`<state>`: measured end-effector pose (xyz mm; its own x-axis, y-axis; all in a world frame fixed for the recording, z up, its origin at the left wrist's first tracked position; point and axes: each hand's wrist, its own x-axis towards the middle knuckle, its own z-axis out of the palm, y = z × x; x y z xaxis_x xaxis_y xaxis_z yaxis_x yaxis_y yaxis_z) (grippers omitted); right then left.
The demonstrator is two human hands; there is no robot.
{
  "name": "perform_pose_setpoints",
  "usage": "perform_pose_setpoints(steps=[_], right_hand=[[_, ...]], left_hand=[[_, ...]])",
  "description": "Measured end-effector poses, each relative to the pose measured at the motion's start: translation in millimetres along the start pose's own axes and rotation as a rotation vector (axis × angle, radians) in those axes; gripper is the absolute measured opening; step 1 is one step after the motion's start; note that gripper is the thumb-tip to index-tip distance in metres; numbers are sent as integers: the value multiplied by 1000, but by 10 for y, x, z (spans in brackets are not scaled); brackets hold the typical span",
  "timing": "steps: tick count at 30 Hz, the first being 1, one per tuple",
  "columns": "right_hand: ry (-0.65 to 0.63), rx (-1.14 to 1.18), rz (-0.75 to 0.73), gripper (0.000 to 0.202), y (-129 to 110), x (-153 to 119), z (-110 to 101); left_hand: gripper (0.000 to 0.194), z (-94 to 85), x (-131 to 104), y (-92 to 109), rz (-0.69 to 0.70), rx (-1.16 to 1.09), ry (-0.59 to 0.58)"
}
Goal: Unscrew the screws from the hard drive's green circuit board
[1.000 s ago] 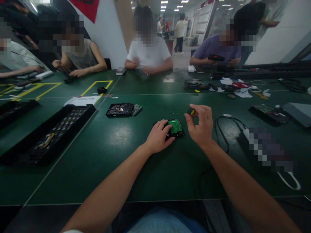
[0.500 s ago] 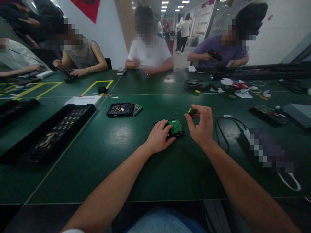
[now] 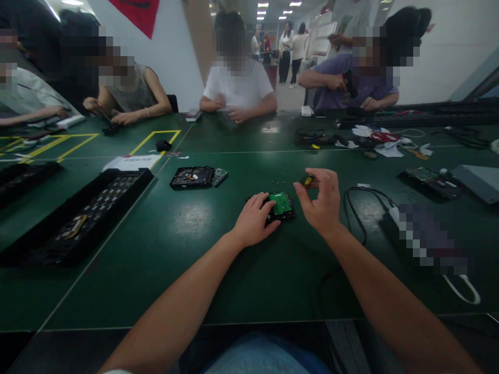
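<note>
A hard drive (image 3: 289, 212) with a green circuit board (image 3: 280, 203) facing up lies flat on the table in front of me. My left hand (image 3: 255, 218) grips it from the left, fingers over its top and thumb along the near side. In my right hand (image 3: 322, 200), thumb and fingers pinch the yellow-and-black handle of a screwdriver (image 3: 307, 181). Its thin shaft slants down to the left, toward the right edge of the drive; where the tip touches I cannot tell. Several tiny screws (image 3: 277, 182) lie just behind the drive.
Another hard drive (image 3: 192, 177) and a loose circuit board (image 3: 220, 176) lie left of centre. A long black tray (image 3: 78, 223) fills the left. To the right are a cable (image 3: 364, 228), a partly blurred dark pack (image 3: 429, 234) and another drive (image 3: 429, 182). Co-workers sit across the table.
The screwdriver handle has turned in my right hand, its yellow patch now facing right, and its shaft shows. My left hand stays on the drive. A co-worker's power tool at right has tilted.
</note>
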<state>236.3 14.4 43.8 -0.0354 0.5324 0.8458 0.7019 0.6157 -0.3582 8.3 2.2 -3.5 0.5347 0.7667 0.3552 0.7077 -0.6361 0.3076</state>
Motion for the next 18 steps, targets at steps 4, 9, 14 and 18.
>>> perform_pose_setpoints(steps=[4, 9, 14, 18], right_hand=[[7, -14, 3, 39, 4, 6, -3], [-40, 36, 29, 41, 3, -16, 26], [8, -7, -3, 42, -34, 0, 4], [3, -17, 3, 39, -23, -9, 1]], left_hand=[[57, 4, 0, -1, -4, -13, 6], [58, 20, 2, -14, 6, 4, 4], [59, 19, 2, -16, 14, 12, 3], [58, 19, -1, -13, 11, 1, 12]])
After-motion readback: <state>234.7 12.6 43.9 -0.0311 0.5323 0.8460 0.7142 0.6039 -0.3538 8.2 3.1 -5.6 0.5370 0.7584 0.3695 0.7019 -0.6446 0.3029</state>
